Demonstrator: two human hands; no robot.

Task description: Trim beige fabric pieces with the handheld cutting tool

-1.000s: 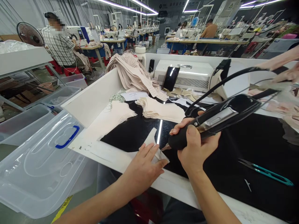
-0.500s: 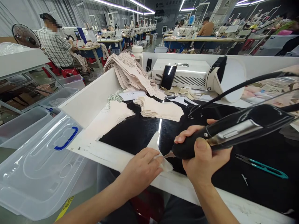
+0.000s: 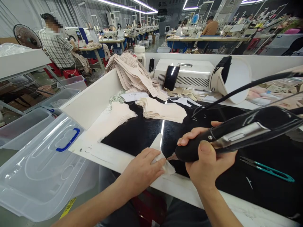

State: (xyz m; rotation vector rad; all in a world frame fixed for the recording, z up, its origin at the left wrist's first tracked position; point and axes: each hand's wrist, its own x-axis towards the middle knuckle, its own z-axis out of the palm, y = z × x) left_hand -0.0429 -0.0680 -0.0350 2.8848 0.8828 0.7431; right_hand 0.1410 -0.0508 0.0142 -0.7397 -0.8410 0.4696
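My left hand is closed on a small off-white fabric piece at the near edge of the black work surface. Its thumb and fingers press the cloth, partly covering it. My right hand is wrapped round a black corded hand tool with a metal lever along its side. The tool's rounded end points left toward the fabric. A thin tip reaches the cloth's right edge; whether it touches is hard to tell. Past my hands lie a stack of cream fabric pieces and a second pale stack.
Teal thread snips lie to the right. A phone leans on a white vented box at the back. Beige strips hang over the left panel. A clear plastic lid is at left. A person in a checked shirt sits beyond.
Hardly anything differs. The right hand and tool have shifted very slightly to the right in view; the left hand keeps its hold on the fabric.
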